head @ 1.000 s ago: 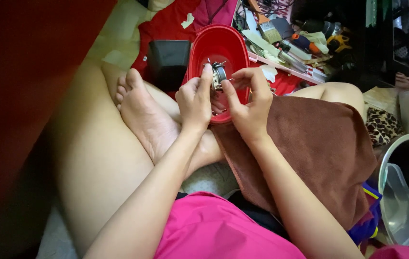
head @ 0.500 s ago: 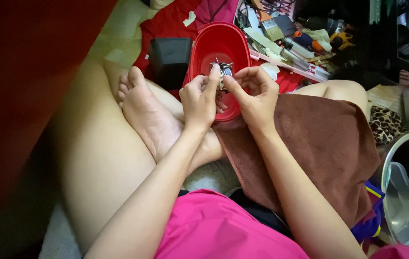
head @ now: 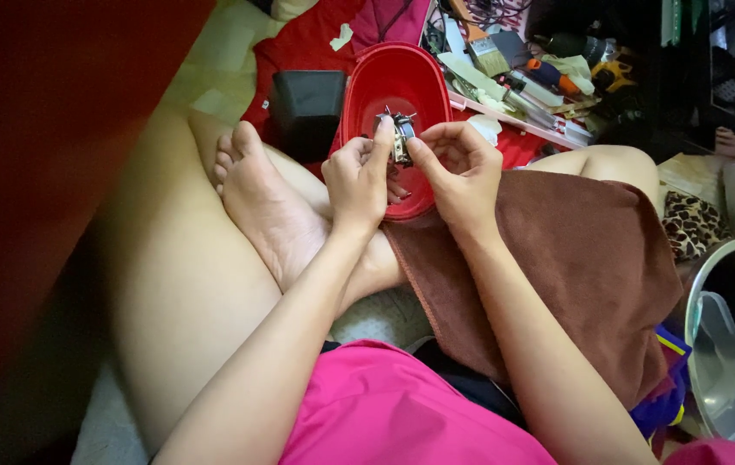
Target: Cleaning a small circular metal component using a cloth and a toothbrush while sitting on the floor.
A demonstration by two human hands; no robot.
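Observation:
A small metal part [head: 399, 136] with thin prongs and a brass-coloured body is pinched between the fingertips of both hands. My left hand [head: 359, 176] grips it from the left. On its right side is my right hand [head: 462, 168], thumb against it. Both hands hover over a red oval plastic bowl [head: 397, 82] that rests on the floor in front of my crossed legs. What lies inside the bowl under the hands is hidden.
A brown towel [head: 583, 258] covers my right thigh. A black box [head: 309, 103] sits left of the bowl on red cloth. Brushes, tools and clutter [head: 539, 77] lie behind. A clear plastic tub [head: 725, 370] stands at the right. A dark red surface [head: 31, 155] fills the left.
The hands stay together over the red bowl, with only small finger shifts turning the metal part. The view has tilted slightly.

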